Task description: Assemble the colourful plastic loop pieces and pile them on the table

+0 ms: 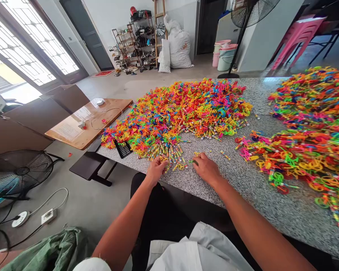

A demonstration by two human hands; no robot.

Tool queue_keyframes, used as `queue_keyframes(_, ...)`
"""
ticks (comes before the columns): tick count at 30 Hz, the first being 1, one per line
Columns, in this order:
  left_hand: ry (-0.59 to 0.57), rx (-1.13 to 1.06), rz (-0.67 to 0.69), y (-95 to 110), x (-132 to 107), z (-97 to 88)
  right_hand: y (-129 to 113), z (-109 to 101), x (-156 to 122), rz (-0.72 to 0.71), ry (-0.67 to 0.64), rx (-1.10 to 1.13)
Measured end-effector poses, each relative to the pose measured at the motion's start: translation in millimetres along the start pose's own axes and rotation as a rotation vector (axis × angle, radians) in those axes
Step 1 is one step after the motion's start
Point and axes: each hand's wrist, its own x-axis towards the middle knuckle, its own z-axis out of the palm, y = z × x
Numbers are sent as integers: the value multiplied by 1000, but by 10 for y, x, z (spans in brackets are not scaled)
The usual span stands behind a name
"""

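My left hand (156,171) is closed at the front edge of the speckled stone table (183,180), its fingertips pinching a small yellow-orange plastic piece. To its right, my right hand (206,168) is closed too, low over the stone, with a bit of green and yellow plastic showing at its fingertips. Between and behind the hands lie short patterned sticks (169,150) with pale ends, some with loop-shaped tops. Beyond them spreads a big heap of bright plastic pieces (183,105). The fingers partly hide what each hand holds.
A black slotted tray (123,149) leans at the heap's left end. More piled plastic pieces (313,150) cover the table's right side. A low wooden table (87,120) stands at left, with a floor fan (19,171) nearby. White sacks (179,47) stand against the back wall.
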Motion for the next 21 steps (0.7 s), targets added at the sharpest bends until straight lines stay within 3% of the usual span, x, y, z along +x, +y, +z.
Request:
queue_keyframes(6, -103, 13, -2, -101, -110, 54, -58, 9, 31, 94, -4, 104)
queue_keyframes(9, -103, 71, 45, -144, -99, 53, -51, 26, 31, 223, 8, 442)
queue_keyframes(14, -28, 368, 133, -183, -70, 15, -135, -22, -95, 492, -111, 1272)
queue_keyframes(17, 21, 523, 182, -169, -53, -5, -192, -79, -194, 520, -158, 1467)
queue_keyframes(21, -6, 554, 195, -111, -1, -41, -203, -121, -261, 543, -175, 1525)
